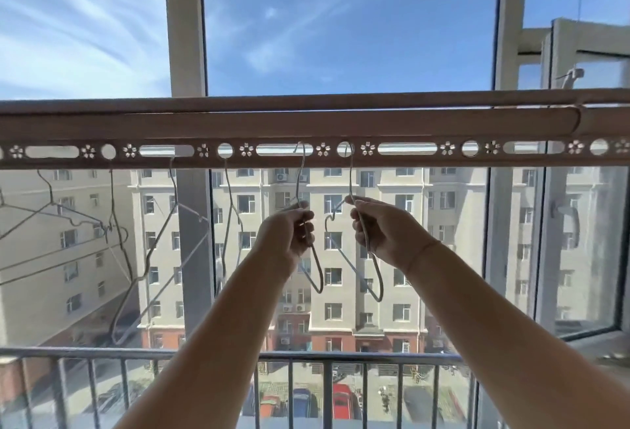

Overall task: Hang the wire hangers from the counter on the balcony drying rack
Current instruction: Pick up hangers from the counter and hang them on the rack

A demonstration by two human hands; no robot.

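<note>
Hooks through holes of the drying rack (306, 128), the left hand (289, 231) gripped one wire hanger (298, 186) and the right hand (378, 231) a second hanger (351, 180) by the neck, likely the steadiest hold on such light, springy wire.

Beige drying rack (306, 128) with flower-pattern cutouts; silver hangers (354, 176).

home balcony | drying rack (306, 152), railing (136, 353), apartment block (341, 241) opposite
</note>
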